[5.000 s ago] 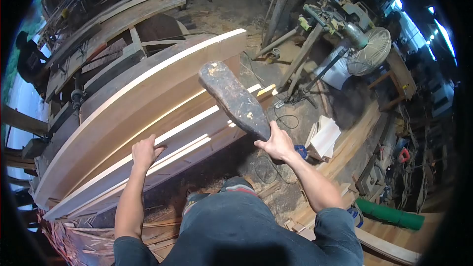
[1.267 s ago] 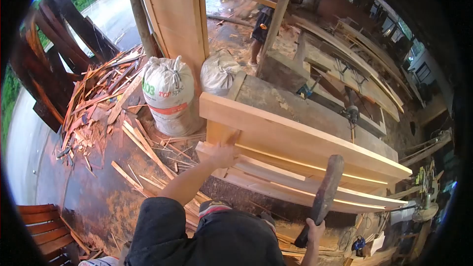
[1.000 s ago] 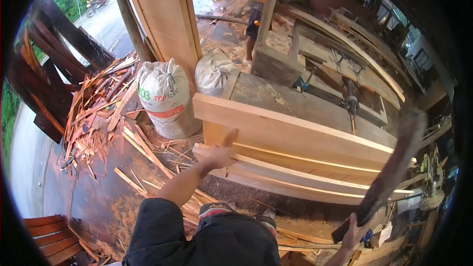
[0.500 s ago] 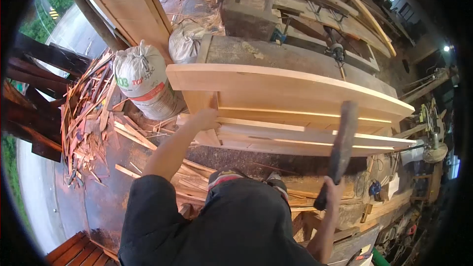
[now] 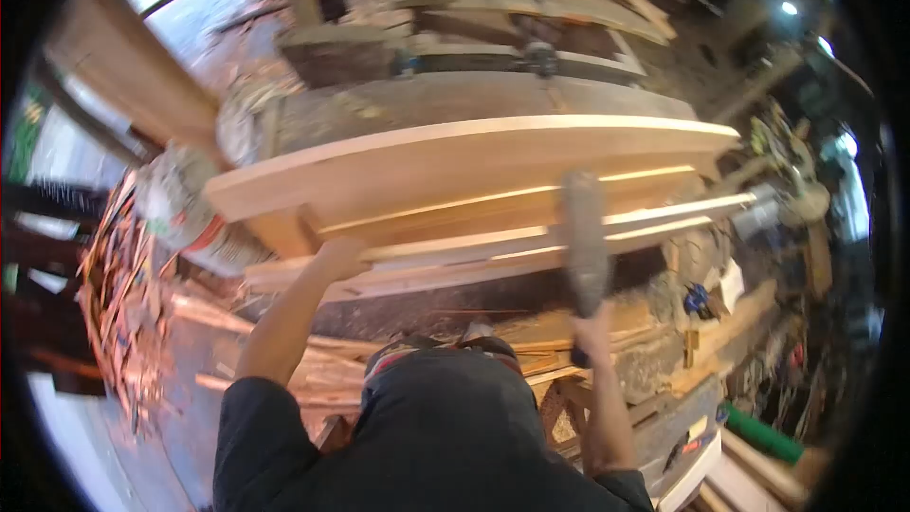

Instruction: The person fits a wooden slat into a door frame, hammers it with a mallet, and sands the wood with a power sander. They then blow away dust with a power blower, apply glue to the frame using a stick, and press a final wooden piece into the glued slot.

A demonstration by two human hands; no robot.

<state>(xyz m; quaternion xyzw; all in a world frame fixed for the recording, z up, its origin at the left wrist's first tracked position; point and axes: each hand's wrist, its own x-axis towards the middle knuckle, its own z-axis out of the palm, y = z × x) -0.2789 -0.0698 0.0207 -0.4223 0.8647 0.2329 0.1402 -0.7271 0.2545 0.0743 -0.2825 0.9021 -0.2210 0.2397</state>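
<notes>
A long wooden frame of pale boards (image 5: 474, 156) lies across the view in front of me. Near its left end, my left hand (image 5: 343, 259) is closed on the edge of the near board (image 5: 445, 248), beside a short crosspiece (image 5: 305, 228). My right hand (image 5: 592, 332) grips the dark lower end of a long, flat tool (image 5: 583, 237), which stands upright over the near boards and is blurred. Whether the tool touches the wood cannot be made out.
A white sack (image 5: 199, 213) stands at the left, with a heap of wood scraps (image 5: 118, 303) beside it. Behind the frame is a grey worktop (image 5: 474, 95). Planks (image 5: 739, 332) and a green tube (image 5: 763, 434) lie at the right.
The view has turned, and the frame now appears further left and tilted. The tool in my right hand has moved left relative to my body and stands more upright. My left hand keeps its hold.
</notes>
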